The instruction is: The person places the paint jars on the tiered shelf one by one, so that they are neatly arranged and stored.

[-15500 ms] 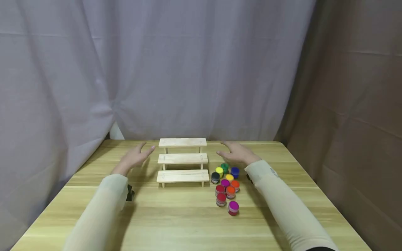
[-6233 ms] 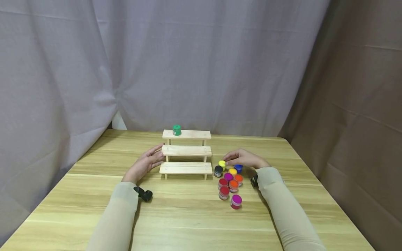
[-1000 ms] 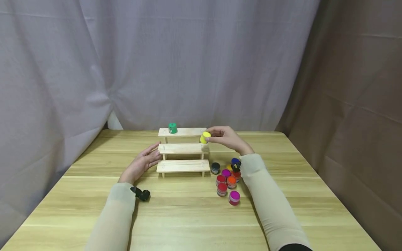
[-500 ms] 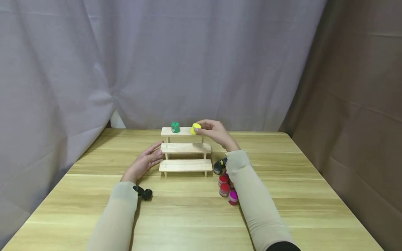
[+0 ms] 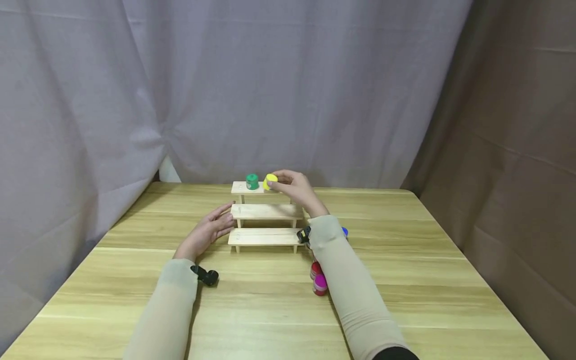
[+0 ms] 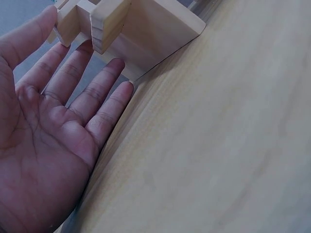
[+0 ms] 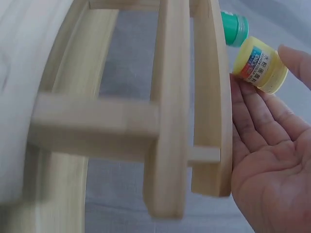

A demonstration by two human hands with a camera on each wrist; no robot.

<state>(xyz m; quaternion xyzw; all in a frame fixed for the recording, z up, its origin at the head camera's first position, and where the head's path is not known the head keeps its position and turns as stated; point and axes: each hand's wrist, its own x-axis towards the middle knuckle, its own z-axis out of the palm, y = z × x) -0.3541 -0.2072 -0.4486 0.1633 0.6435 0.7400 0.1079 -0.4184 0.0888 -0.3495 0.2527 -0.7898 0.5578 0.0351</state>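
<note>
A three-tier wooden stand (image 5: pixel 266 212) stands on the table. On its top tier, left of centre, sits a green paint jar (image 5: pixel 252 182). My right hand (image 5: pixel 297 191) pinches a yellow paint jar (image 5: pixel 270 181) between thumb and fingers, right beside the green one. The right wrist view shows the yellow jar (image 7: pixel 260 65) tilted at the top tier's edge, its printed label visible, with the green jar (image 7: pixel 234 29) behind. My left hand (image 5: pixel 205 231) is at the stand's left side, fingers extended; in the left wrist view its fingertips (image 6: pixel 116 63) are right at the wooden side.
Right of the stand, several paint jars stand on the table, mostly hidden under my right sleeve (image 5: pixel 355 285); a magenta-lidded jar (image 5: pixel 320 284), a red jar (image 5: pixel 316 270) and a blue lid (image 5: pixel 345 232) show. A grey curtain (image 5: pixel 288 90) hangs behind the table.
Earlier the green jar went from the group onto the top tier. Since then my right hand has lifted the yellow jar and carried it left to beside the green one. My left hand stays at the stand.
</note>
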